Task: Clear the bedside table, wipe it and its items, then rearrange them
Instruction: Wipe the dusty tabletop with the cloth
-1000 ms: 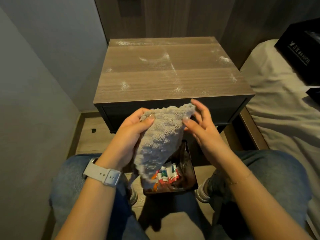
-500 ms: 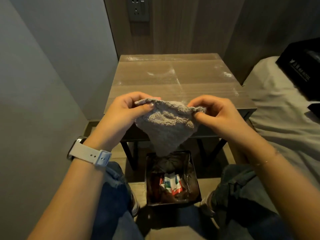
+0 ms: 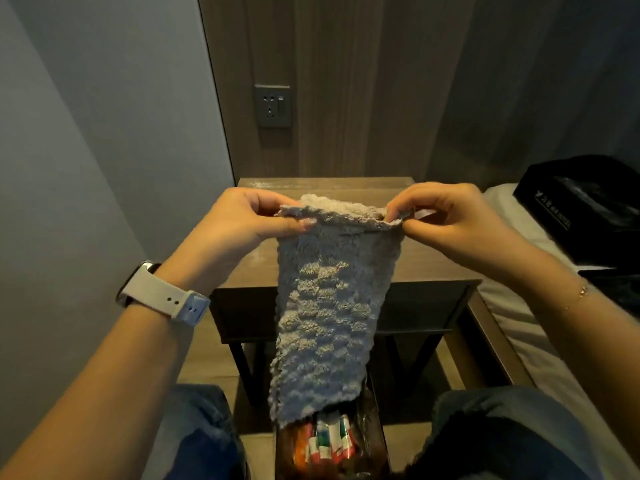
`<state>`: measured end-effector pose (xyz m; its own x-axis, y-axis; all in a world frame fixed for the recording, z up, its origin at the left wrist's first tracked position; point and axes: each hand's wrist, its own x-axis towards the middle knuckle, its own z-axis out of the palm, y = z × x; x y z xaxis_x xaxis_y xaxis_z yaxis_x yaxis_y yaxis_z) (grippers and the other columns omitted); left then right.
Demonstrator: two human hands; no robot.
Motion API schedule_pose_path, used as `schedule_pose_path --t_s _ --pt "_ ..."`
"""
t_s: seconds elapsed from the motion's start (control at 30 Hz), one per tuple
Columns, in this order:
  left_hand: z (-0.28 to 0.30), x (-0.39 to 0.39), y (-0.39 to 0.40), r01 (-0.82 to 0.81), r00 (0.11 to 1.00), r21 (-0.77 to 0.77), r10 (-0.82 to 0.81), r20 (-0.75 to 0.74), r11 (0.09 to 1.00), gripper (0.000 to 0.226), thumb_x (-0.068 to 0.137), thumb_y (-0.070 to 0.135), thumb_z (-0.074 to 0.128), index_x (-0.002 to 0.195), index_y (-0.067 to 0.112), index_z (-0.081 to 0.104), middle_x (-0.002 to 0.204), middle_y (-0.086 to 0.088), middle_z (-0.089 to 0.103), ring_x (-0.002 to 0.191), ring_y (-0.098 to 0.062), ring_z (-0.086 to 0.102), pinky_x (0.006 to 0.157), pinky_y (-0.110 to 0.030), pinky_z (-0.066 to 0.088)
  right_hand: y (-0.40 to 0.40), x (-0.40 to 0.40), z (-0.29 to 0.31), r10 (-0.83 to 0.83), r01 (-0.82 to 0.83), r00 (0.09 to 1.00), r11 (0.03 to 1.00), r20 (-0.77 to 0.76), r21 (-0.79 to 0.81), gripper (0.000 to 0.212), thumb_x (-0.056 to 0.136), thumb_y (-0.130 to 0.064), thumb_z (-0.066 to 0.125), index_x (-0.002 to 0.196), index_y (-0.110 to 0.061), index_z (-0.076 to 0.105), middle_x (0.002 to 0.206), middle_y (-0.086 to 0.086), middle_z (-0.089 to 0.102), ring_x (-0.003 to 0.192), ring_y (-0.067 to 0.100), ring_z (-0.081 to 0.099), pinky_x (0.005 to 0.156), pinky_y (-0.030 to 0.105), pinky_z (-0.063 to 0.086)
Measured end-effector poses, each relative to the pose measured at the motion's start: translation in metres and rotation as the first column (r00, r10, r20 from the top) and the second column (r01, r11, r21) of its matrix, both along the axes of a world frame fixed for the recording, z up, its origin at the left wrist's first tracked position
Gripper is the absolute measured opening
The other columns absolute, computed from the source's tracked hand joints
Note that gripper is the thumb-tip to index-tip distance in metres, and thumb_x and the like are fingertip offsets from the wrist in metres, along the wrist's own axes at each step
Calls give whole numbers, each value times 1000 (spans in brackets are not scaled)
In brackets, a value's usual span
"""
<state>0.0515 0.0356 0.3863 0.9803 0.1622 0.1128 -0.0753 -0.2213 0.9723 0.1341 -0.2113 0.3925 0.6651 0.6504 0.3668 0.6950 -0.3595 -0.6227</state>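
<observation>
- Left hand (image 3: 239,223): thumb and curled fingers pinch the upper left corner of the grey cleaning cloth (image 3: 329,306); a pale watch (image 3: 166,299) sits on the wrist.
- Right hand (image 3: 446,220): fingertips pinch the upper right corner of the same cloth, so both hands are closed on its top edge and hold it stretched between them.
- Cloth: hangs down from that edge with its long axis vertical; the lower end tapers and dangles over a dark bin (image 3: 377,441) on the floor between the knees, which holds small coloured packets (image 3: 325,441).
- Desk (image 3: 429,261): a wooden bedside unit directly beyond and below the hands; the visible parts of the top carry no items, and pale dusty streaks show along the back edge.
- Key relation: the desk top lies forward of and under the cloth, centred between the hands, so neither hand is clearly nearer. Judged from this, the wiping step is about to start, and the cloth would need to be lowered forward and laid flat or bunched into one palm.
- Surroundings: a wall socket (image 3: 272,106) above the desk; a bed (image 3: 512,209) to the right with a black box (image 3: 581,209) resting on it.
</observation>
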Motion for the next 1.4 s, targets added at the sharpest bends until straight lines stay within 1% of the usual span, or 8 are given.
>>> schedule_pose_path --t_s 0.23,0.4,0.53,0.67,0.9,1.13,1.3,1.4 --pt "51 59 -25 -107 988 117 92 121 987 12 76 15 77 88 14 75 85 -3 74 84 -13 69 75 -26 57 -14 54 47 -69 82 993 987 -100 140 20 88 -4 62 82 -21 70 84 -2 68 79 9 68 65 16 55" --pt "74 105 -31 -104 951 103 68 303 989 26 78 9 77 102 12 66 95 -9 69 85 -15 64 72 -26 57 -20 85 78 -171 168 985 957 -7 238 29 87 2 63 111 -14 63 102 4 65 91 16 66 71 22 59" --pt "94 132 -36 4 937 45 -20 349 999 42 83 5 72 123 8 60 111 -9 68 99 -15 65 82 -22 55 -26 94 98 -292 269 956 906 22 328 42 86 1 64 127 -9 59 104 4 64 89 10 63 71 12 54" --pt "81 126 -44 162 947 124 -190 258 979 15 86 13 70 100 13 70 95 -2 72 92 -13 67 81 -26 55 -39 82 86 -338 333 941 908 -24 256 14 90 -11 63 102 -17 69 93 -6 67 85 3 64 66 9 52" --pt "-27 101 -62 384 923 204 -376 -78 901 8 83 14 71 87 19 66 82 7 66 81 -6 63 71 -21 50 -74 57 -24 -183 200 934 980 -308 23 11 93 -8 56 98 -15 63 98 2 65 94 7 64 82 24 55" --pt "-93 109 -67 378 913 183 -332 -237 908 12 82 22 74 84 21 62 80 13 68 79 -4 63 75 -24 46 -71 75 -96 -163 201 870 979 -465 32 11 90 -3 59 95 -12 63 92 3 70 83 6 68 72 19 55" --pt "-97 154 -62 139 988 361 -107 -108 922 18 84 23 72 97 16 62 95 4 67 86 -11 63 65 -16 47 -40 131 -116 -375 366 908 927 -188 -82 15 91 -26 63 105 -24 62 99 -10 62 83 3 61 72 21 47" --pt "-110 170 -62 72 997 538 -40 -70 840 29 84 22 72 109 18 58 106 2 62 88 -10 57 72 -18 46 -22 139 -128 -422 437 899 877 114 -200 39 92 -31 60 130 -27 51 124 -7 48 109 7 49 94 26 44"
